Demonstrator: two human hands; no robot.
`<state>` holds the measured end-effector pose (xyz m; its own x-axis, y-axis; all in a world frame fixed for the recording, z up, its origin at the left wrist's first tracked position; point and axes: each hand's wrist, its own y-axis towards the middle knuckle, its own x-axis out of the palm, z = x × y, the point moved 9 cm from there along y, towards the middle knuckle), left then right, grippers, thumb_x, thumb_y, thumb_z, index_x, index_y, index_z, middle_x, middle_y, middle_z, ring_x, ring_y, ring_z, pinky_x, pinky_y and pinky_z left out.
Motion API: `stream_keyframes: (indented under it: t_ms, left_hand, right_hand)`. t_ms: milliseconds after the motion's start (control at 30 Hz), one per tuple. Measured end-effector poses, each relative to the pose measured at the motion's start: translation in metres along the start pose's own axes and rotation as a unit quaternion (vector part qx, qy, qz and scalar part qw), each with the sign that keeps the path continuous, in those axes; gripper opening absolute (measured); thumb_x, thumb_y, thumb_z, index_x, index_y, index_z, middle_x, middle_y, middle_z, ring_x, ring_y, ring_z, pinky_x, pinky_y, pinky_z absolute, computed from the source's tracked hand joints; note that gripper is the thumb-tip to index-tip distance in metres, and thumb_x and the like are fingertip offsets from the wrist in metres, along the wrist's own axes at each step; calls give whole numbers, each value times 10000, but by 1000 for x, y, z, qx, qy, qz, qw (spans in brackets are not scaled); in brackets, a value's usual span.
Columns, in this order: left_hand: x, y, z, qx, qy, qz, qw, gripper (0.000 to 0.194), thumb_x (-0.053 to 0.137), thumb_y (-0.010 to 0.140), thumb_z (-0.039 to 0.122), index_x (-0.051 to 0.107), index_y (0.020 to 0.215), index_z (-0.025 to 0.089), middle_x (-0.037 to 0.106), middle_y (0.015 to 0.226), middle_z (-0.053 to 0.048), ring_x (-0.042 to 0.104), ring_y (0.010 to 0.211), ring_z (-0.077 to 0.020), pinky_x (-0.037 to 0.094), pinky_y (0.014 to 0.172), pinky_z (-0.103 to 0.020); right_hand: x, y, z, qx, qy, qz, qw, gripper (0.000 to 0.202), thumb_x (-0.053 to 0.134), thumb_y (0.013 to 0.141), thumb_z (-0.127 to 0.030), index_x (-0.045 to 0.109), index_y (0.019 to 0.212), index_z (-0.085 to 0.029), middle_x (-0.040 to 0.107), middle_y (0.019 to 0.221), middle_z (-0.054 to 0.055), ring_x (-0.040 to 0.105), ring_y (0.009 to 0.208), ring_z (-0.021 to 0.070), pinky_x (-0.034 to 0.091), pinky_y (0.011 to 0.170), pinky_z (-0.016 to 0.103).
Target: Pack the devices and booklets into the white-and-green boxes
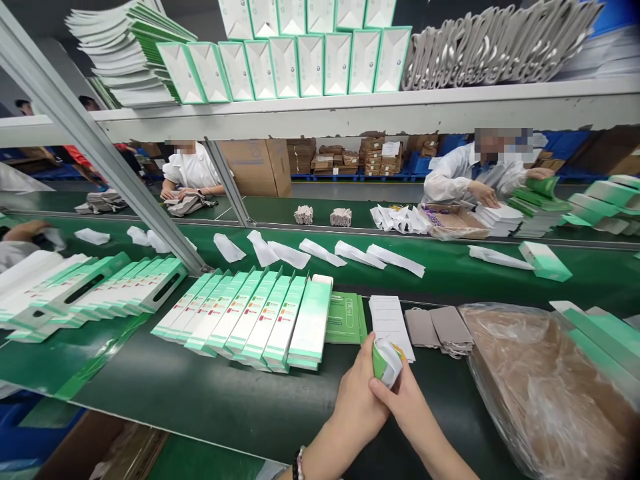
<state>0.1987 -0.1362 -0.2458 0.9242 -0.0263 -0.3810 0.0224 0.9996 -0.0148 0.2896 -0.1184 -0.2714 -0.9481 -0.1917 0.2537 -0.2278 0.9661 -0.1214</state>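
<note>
Green and white material shows on a small folded bundle (pixel 387 362) held between the bare left hand (pixel 356 393) and right hand (pixel 407 397), over a dark green work surface (pixel 210 393). Both hands are closed around it: the left cups its side while the right thumb presses across the near edge. The step in hand looks like folding or gathering the bundle, though the fingers hide much of it, so its contents and a yellow bit at its edge are hard to read. Its pale layer looks loose, so the next move calls for steady pressure from both hands before either grip eases. To the right sits a brown cardboard box lined with clear plastic (pixel 545 387). Just beyond the hands lie white printed sheets (pixel 387 317), with flat grey pouches (pixel 447 328) to their right and green booklets (pixel 343 319) to their left, beside a leaning row of mint-and-white cartons (pixel 270 320). Farther off, white paper-like sleeves (pixel 290 253) dot a green belt (pixel 440 270); across it, a co-worker in a white coat (pixel 453 175) handles paper stacks.
</note>
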Motion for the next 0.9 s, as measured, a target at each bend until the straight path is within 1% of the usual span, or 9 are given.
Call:
stream_keyframes:
  t_ms: [133, 233, 300, 367, 467, 533, 600, 733, 900]
  left_hand:
    - [-5, -7, 6, 23, 66, -16, 997, 830, 609, 831, 297, 171, 1530, 207, 513, 1447, -161, 580, 1227, -350, 505, 965, -457]
    - [-33, -23, 26, 100, 152, -5, 983, 747, 646, 847, 390, 293, 1488, 240, 534, 1426, -137, 555, 1247, -332, 484, 997, -454]
    - [-82, -35, 38, 148, 217, 82, 961, 554, 561, 917, 394, 393, 1424, 247, 585, 1361, -118, 545, 1246, -296, 457, 1024, -444]
    - [-152, -48, 42, 152, 278, 222, 922, 421, 493, 956, 348, 459, 1360, 235, 622, 1289, -112, 551, 1218, -271, 440, 1030, -429]
    - [-268, -57, 20, 47, 359, 387, 848, 452, 440, 960, 409, 484, 1341, 171, 603, 1287, -155, 516, 1244, -323, 387, 1064, -485]
    - [-329, -46, -19, -88, 371, 370, 847, 607, 436, 927, 482, 401, 1409, 115, 539, 1363, -213, 462, 1302, -384, 374, 1057, -529]
    - [-363, -30, -56, -162, 335, 279, 885, 727, 449, 888, 524, 350, 1431, 52, 533, 1375, -247, 542, 1243, -361, 453, 995, -457]
    - [-384, -15, -84, -186, 329, 192, 906, 698, 514, 816, 553, 508, 1331, 81, 692, 1175, -185, 684, 1012, -318, 530, 862, -381]
    - [-371, -9, -73, -137, 374, 172, 901, 543, 353, 906, 333, 434, 1428, 205, 649, 1270, -111, 619, 1145, -276, 445, 991, -381]
  right_hand:
    - [-3, 5, -8, 1, -9, 10, 1000, 600, 795, 727, -401, 537, 1245, -242, 632, 1309, 102, 565, 1246, 287, 421, 1076, 424]
    - [-13, 11, -24, -3, 21, 32, 999, 558, 779, 747, -406, 553, 1226, -230, 676, 1237, 108, 609, 1175, 302, 464, 1014, 442]
    - [-18, 15, -32, 13, 54, 44, 997, 554, 782, 734, -431, 577, 1200, -211, 705, 1174, 124, 629, 1133, 331, 483, 976, 471]
    - [-19, 18, -36, 32, 80, 49, 995, 576, 796, 712, -440, 591, 1191, -193, 718, 1144, 138, 632, 1128, 354, 475, 985, 501]
    - [-6, 17, -33, 63, 96, 16, 993, 592, 815, 704, -415, 590, 1195, -172, 717, 1146, 150, 625, 1150, 360, 441, 1037, 523]
    - [6, 11, -26, 79, 113, -9, 990, 581, 809, 721, -404, 582, 1200, -166, 715, 1151, 152, 627, 1154, 356, 433, 1052, 534]
    - [15, 3, -18, 98, 138, -23, 985, 565, 798, 736, -405, 577, 1201, -173, 719, 1144, 146, 636, 1142, 353, 442, 1046, 541]
    - [27, -9, -8, 123, 169, -30, 977, 578, 802, 727, -425, 571, 1202, -190, 721, 1144, 136, 641, 1138, 351, 458, 1038, 531]
    - [25, -13, -9, 121, 170, -5, 978, 648, 804, 709, -462, 539, 1237, -196, 728, 1122, 128, 644, 1131, 352, 446, 1050, 538]
